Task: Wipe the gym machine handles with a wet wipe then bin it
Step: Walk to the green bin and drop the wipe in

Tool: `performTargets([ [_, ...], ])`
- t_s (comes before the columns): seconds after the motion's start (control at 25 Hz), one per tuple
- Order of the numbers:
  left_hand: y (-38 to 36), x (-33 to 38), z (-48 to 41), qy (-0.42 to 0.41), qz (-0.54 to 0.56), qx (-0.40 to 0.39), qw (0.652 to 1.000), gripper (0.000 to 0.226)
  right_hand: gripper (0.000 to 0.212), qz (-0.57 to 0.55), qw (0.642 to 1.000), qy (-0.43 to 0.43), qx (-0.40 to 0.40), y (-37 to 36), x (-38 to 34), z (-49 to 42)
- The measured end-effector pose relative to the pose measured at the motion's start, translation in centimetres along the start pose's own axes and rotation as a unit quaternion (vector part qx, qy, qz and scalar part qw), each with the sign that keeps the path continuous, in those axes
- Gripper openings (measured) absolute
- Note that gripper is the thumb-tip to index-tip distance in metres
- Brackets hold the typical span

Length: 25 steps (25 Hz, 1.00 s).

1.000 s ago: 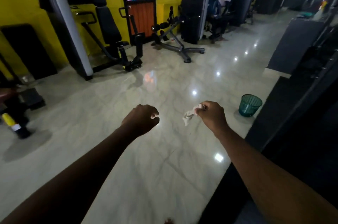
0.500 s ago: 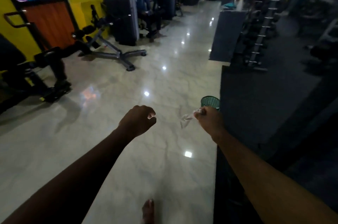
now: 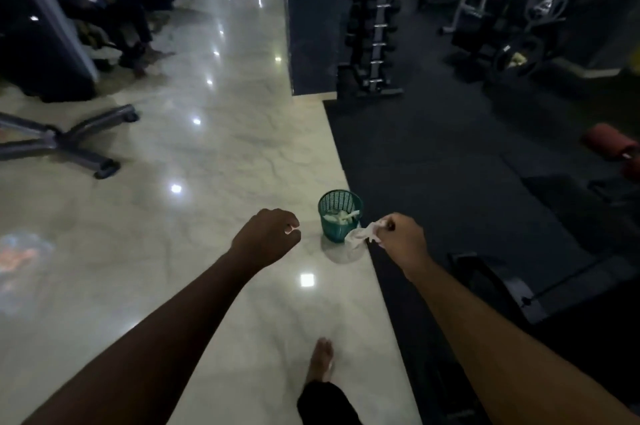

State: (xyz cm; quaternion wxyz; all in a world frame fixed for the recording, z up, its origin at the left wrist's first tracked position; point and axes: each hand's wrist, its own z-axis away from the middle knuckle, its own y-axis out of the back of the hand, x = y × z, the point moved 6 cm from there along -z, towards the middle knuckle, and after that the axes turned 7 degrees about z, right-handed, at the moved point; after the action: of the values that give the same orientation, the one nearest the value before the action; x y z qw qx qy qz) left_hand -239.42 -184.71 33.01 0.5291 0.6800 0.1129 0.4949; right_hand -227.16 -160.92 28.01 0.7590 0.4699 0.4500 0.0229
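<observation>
Right, head view: the right hand at centre-right pinches the crumpled wet wipe, which dangles over the lower right side of the green mesh bin. The bin stands on the pale marble floor, hard against the edge of the dark mat, with white scraps inside. The left hand is curled in a fist and holds nothing. Open marble runs toward the top of the frame, between a machine base at left and a dumbbell rack at top centre. A bare foot shows at bottom centre.
</observation>
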Motion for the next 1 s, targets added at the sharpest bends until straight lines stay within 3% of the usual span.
performTargets([
  [0.36, -2.5, -7.0, -28.9, 0.042, 0.029, -0.092, 0.994, 0.026, 0.010, -0.005, 0.994, -0.111, -0.010, -6.9, -3.9, -25.3],
  [0.56, -7.0, -11.1, -43.6, 0.026, 0.031, -0.137, 0.990, 0.027, 0.012, 0.039, 0.991, -0.121, -0.029, -12.0, -4.1, -38.9],
  [0.76, -15.7, -16.7, -56.7, 0.023, 0.009, -0.213, 0.977, 0.031, 0.011, 0.047, 0.978, -0.196, -0.047, -21.1, 0.6, -50.4],
  [1.0, -28.3, -23.4, -64.5, 0.030, 0.002, -0.282, 0.959, 0.034, 0.012, 0.049, 0.960, -0.270, -0.050, -32.0, 8.9, -58.8],
])
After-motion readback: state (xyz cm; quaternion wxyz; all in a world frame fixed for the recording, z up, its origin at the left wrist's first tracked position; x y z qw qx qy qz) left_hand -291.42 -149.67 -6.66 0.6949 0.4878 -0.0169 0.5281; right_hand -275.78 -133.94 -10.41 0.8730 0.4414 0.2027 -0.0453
